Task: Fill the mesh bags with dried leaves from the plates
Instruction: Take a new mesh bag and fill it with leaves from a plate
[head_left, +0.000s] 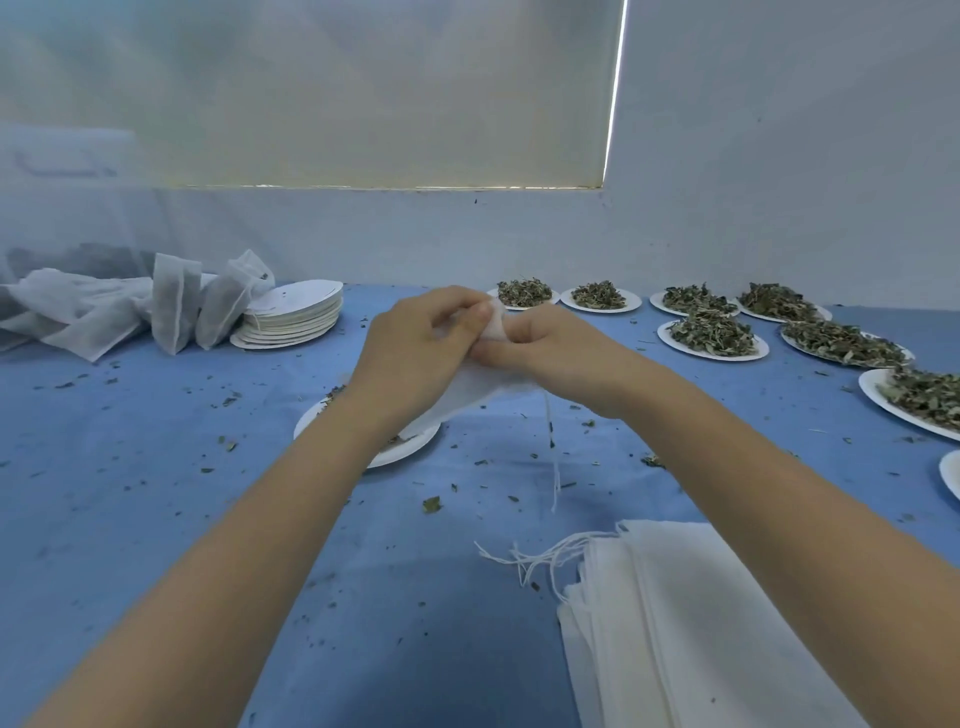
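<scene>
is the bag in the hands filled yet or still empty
Looks empty: the mesh bag hangs flat and limp, no leaf bulge, while the left hand and right hand pinch its top edge.

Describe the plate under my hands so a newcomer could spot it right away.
On the blue tablecloth, look at the middle, below the left hand and the mesh bag it holds. The white paper plate there sits alone, nearly bare of leaves, unlike the heaped plates of dried leaves at far right.

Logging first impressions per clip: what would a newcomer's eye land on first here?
Both hands, left hand and right hand, pinch the mouth of a white mesh bag at centre, its drawstring dangling. Plates of dried leaves line the blue table at right. A stack of empty bags lies in the near right.
</scene>
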